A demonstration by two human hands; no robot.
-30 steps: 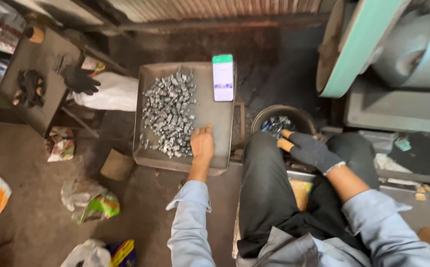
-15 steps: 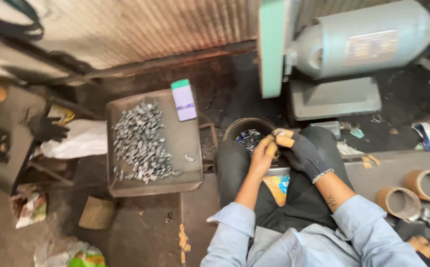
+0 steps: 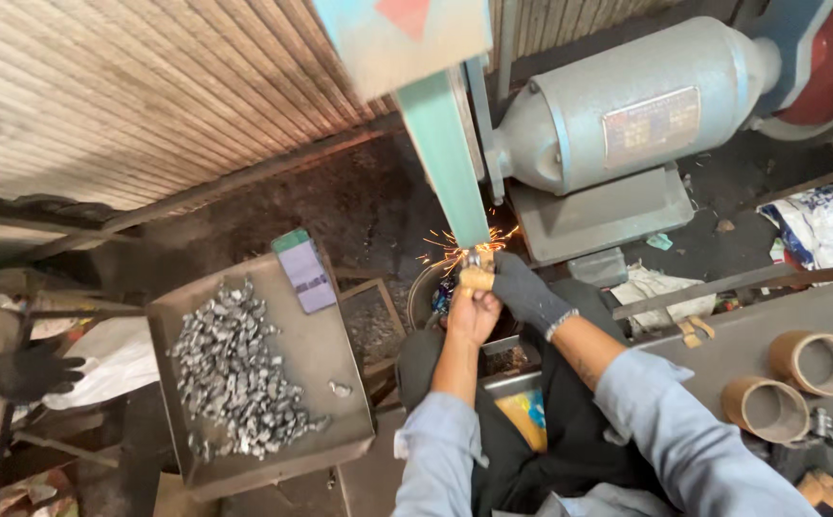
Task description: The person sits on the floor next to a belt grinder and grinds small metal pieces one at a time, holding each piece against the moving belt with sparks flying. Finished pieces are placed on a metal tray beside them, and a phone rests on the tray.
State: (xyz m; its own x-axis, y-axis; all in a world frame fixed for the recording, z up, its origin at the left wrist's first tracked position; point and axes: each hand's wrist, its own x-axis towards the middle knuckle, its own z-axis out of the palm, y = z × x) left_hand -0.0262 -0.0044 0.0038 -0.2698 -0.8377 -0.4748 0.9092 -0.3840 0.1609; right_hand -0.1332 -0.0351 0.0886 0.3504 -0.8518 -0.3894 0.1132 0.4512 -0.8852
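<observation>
My bare left hand (image 3: 473, 310) and my right hand (image 3: 523, 290) in a dark glove meet at the lower end of a green sanding belt arm (image 3: 447, 144). Together they pinch a small metal part (image 3: 475, 259) against the belt, and orange sparks (image 3: 443, 252) fly off to the left. My fingers hide most of the part. A grey electric motor (image 3: 627, 105) sits right behind my hands. To my left stands a metal tray (image 3: 325, 364) with a heap of small silvery metal parts (image 3: 230, 369).
A phone (image 3: 304, 273) lies on the tray's far corner. A round bucket (image 3: 426, 292) sits below my hands. Two cardboard tape cores (image 3: 799, 378) lie on a bench at the right. A dark glove (image 3: 29, 371) rests at the far left. A corrugated wall (image 3: 167, 96) runs behind.
My left hand left the tray, came to my gloved right hand, and both rose to the belt. Sparks now fly. My view swung right and upward.
</observation>
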